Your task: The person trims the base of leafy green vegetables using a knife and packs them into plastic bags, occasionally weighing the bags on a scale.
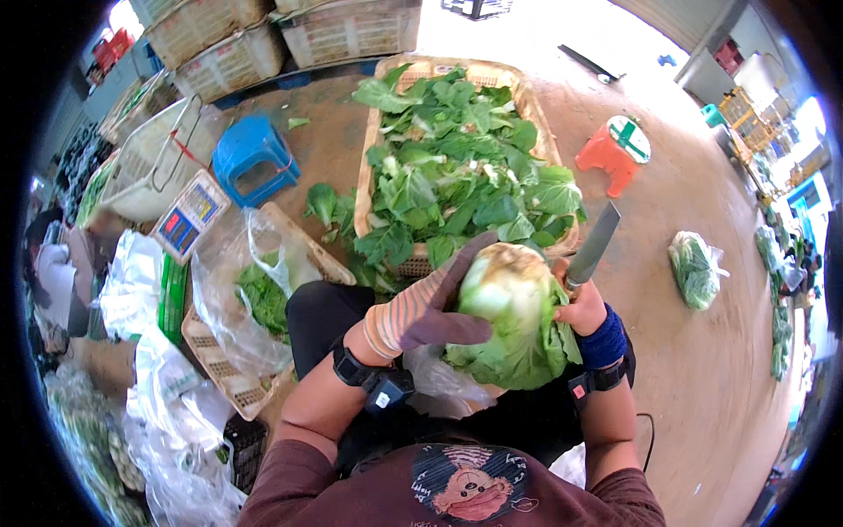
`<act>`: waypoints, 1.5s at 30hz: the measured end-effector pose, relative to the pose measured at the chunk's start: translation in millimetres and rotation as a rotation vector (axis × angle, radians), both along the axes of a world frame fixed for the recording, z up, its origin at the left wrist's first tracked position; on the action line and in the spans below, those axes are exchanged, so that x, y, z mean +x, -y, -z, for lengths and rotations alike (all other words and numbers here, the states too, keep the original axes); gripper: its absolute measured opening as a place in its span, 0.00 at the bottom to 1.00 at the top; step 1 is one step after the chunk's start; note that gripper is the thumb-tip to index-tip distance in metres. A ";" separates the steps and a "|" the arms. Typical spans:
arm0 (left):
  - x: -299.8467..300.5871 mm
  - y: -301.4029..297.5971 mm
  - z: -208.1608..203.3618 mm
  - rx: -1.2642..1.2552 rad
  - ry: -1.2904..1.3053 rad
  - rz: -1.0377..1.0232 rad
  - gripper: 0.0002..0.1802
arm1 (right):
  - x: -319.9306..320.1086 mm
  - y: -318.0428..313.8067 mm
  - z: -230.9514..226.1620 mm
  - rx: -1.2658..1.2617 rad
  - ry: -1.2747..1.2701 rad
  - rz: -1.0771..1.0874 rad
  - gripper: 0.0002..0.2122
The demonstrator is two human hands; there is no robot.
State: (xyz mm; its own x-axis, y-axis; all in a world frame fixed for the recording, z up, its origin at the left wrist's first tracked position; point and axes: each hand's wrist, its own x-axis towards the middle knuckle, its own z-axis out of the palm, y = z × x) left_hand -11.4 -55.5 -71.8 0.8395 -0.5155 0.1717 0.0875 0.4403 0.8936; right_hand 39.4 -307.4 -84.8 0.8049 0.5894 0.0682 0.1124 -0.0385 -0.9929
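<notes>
A Chinese cabbage with a browned, pale base is held up over my lap, its base tilted away from me and green leaves hanging toward me. My left hand, in a striped glove with grey fingers, is spread around its left side and grips it. My bare right hand is wrapped around a knife, whose blade points up and away. The fingers of that hand also rest against the cabbage's right side. Just beyond, a yellow plastic crate is heaped with loose green leaves.
A blue stool and a scale stand at the left, near a crate with bagged greens. To the right are an orange stool and a bagged cabbage on the floor. Stacked crates stand at the back.
</notes>
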 end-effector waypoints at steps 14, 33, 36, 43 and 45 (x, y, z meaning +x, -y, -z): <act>110.0 -38.1 36.0 -0.605 -0.380 -0.399 0.29 | 95.2 -47.6 -42.9 0.237 0.398 0.864 0.08; 120.8 -29.0 21.6 0.033 0.263 -0.545 0.37 | 112.2 -118.3 -14.8 -0.285 0.482 0.564 0.20; 115.3 -49.3 -8.9 0.562 0.696 -0.820 0.48 | 114.4 -96.1 -16.4 0.180 0.065 0.423 0.21; 96.7 -88.2 -20.3 0.551 0.272 -0.487 0.52 | 90.0 -126.0 1.1 0.196 0.087 0.045 0.21; 100.9 -96.7 -0.2 0.456 0.049 -0.356 0.48 | 87.0 -136.6 7.4 0.042 -0.042 0.010 0.18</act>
